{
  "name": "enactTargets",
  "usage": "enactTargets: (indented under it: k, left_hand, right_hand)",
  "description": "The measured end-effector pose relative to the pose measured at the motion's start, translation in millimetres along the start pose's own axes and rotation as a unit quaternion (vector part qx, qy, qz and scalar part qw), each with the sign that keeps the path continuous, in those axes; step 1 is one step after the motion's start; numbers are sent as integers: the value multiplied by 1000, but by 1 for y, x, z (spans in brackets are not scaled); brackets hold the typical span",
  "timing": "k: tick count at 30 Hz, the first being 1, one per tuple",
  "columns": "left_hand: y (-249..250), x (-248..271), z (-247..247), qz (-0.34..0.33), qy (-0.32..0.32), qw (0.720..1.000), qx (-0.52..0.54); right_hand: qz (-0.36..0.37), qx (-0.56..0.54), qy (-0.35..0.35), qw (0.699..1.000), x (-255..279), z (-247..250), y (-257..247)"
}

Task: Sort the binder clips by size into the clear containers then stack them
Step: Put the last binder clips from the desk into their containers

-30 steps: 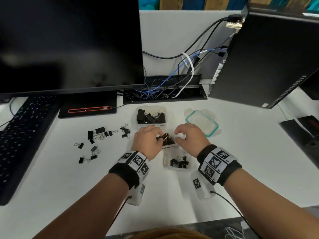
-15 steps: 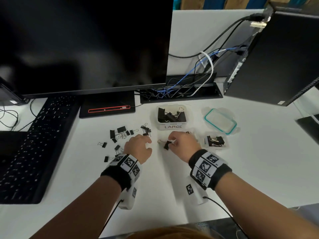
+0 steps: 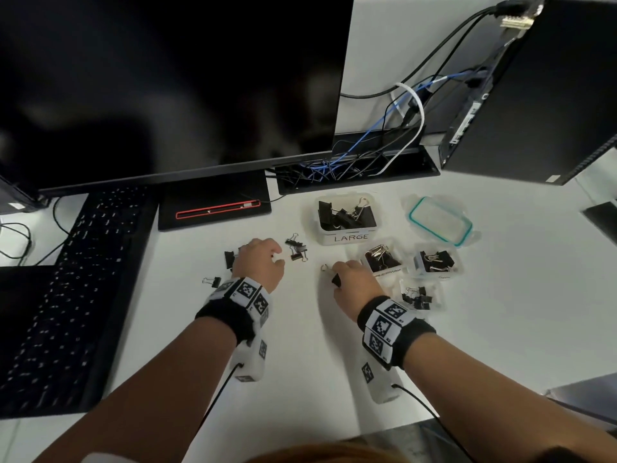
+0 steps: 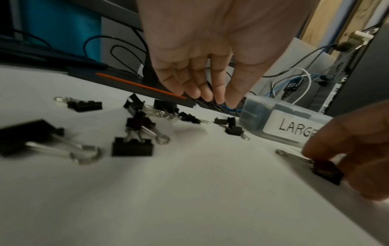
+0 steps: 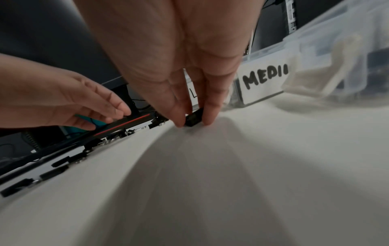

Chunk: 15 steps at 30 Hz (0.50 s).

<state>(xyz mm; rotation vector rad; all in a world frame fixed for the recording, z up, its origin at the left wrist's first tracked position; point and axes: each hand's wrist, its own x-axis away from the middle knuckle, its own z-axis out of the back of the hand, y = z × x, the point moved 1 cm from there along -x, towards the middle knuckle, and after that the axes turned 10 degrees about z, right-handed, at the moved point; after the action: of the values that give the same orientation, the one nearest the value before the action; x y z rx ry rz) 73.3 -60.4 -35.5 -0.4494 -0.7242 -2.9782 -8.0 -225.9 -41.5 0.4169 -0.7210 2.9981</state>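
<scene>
My right hand (image 3: pixel 347 279) pinches a black binder clip (image 3: pixel 335 279) low over the white desk, thumb and fingers on its body (image 5: pixel 193 119), its wire handle pointing left (image 4: pixel 290 155). My left hand (image 3: pixel 263 262) hovers with relaxed fingers (image 4: pixel 202 89) above loose black clips (image 4: pixel 131 146) and holds nothing. Two more clips (image 3: pixel 295 250) lie between my hands. A clear container labelled LARGE (image 3: pixel 347 237) holds big clips. Right of my right hand stand the MEDIUM container (image 5: pixel 265 79), also seen from above (image 3: pixel 382 259), and two smaller clear containers (image 3: pixel 434 264) (image 3: pixel 419 295) with clips.
A clear lid with a teal rim (image 3: pixel 440 220) lies behind the containers. A black keyboard (image 3: pixel 66 279) fills the left side, a monitor (image 3: pixel 167 88) and its base (image 3: pixel 213 205) stand behind, a cable tray (image 3: pixel 354 165) and a computer tower (image 3: pixel 541 95) at the back right.
Both hands left the containers and moved left. My right hand now holds a clip over the desk; my left hand has reached the loose pile. The head view shifted left.
</scene>
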Motion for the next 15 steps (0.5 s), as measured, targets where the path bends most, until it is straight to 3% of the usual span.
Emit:
enactTargets:
  k: [4, 15]
  left_hand:
    - [-11, -9, 11, 28, 39, 996, -72]
    - [-21, -30, 19, 58, 4, 987, -151]
  right_hand:
    - [-10, 5, 14, 1000, -3, -4, -1]
    - [-16, 11, 39, 999, -5, -7, -5]
